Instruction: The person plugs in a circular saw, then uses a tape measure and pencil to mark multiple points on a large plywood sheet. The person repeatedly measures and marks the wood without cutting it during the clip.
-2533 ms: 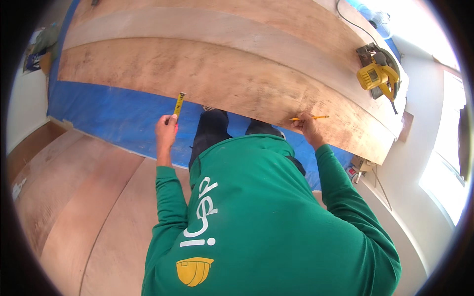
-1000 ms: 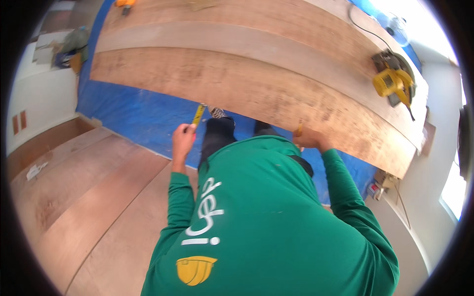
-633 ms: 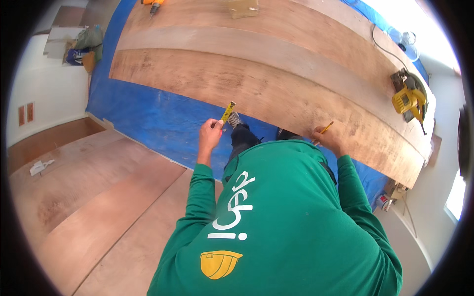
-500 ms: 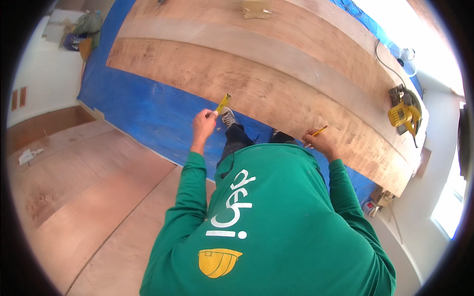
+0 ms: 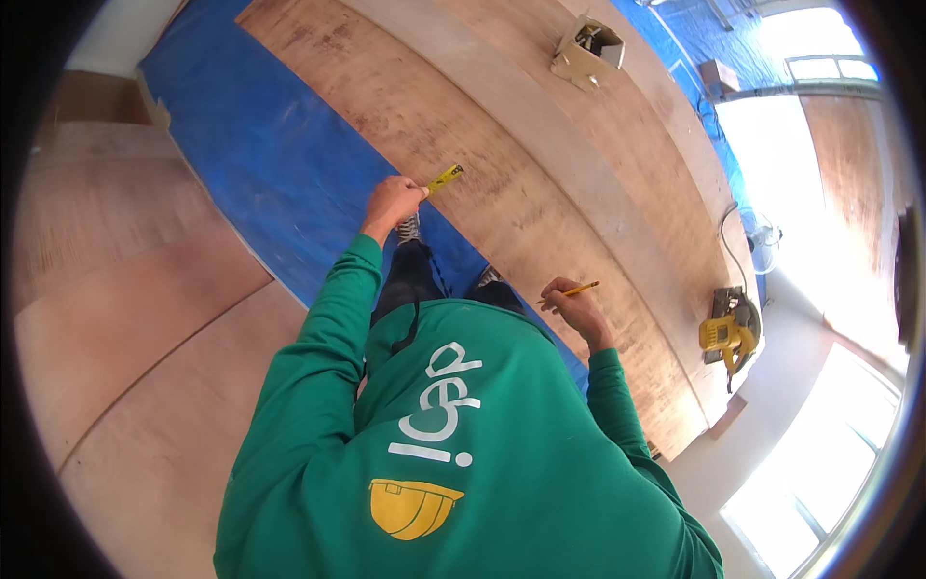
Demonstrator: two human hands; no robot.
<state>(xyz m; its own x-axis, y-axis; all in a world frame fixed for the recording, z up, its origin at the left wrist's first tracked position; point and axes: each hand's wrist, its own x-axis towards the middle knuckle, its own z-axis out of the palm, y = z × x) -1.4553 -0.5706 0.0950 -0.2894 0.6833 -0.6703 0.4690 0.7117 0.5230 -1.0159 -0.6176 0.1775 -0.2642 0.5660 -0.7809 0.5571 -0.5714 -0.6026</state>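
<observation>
My left hand [image 5: 394, 203] is closed on a yellow tape measure [image 5: 445, 179], with a short length of blade sticking out over the near edge of the plywood sheet [image 5: 540, 227]. The tape's case is hidden in my fingers. In my right hand [image 5: 576, 307] a yellow pencil [image 5: 582, 288] is pinched, held just above the same plywood near its front edge; whether hand and board touch, I cannot tell. Both my forearms wear green sleeves. Below my hands, my shoes stand at the board's near edge.
A yellow circular saw [image 5: 730, 333] rests at the right end of the plywood, its cord [image 5: 723, 236] running away behind. An open cardboard box [image 5: 588, 53] with small items sits farther back. Blue sheeting [image 5: 251, 145] covers the floor at left, beside more wooden panels [image 5: 135, 318]. Windows [image 5: 815, 473] are at right.
My view has turned rightward, bringing the box and windows further in. The tape's blade now points more to the right. Both hands still hold the same things.
</observation>
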